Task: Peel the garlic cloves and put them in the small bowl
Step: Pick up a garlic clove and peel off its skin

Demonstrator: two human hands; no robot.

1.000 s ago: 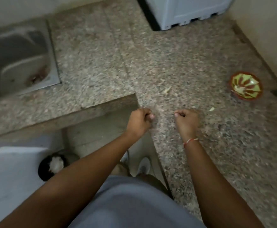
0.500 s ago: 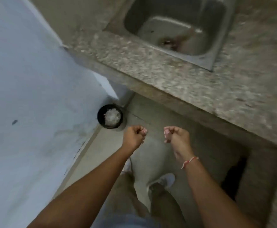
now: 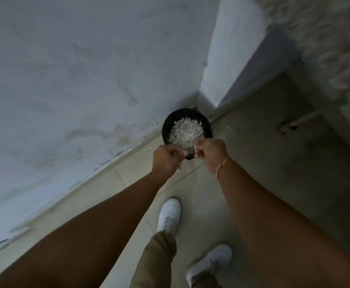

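Your left hand (image 3: 168, 158) and right hand (image 3: 209, 153) were curled, contents unseen, at 6 o'clock of the bin (image 3: 187, 129) (papery, featherlight peels inside); pinch gently.

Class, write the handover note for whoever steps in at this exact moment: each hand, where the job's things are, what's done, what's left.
Left hand: fingers curled; whether it holds anything cannot be seen.
Right hand: fingers curled, same doubt.
Both hands hover over the near rim of the black bin on the floor by the wall; it holds a heap of pale peels.
No garlic cloves or small bowl in view.
Done: much peeling, judging by the heap.
Left, probably: drop any peel into the bin, go back to the cloves.
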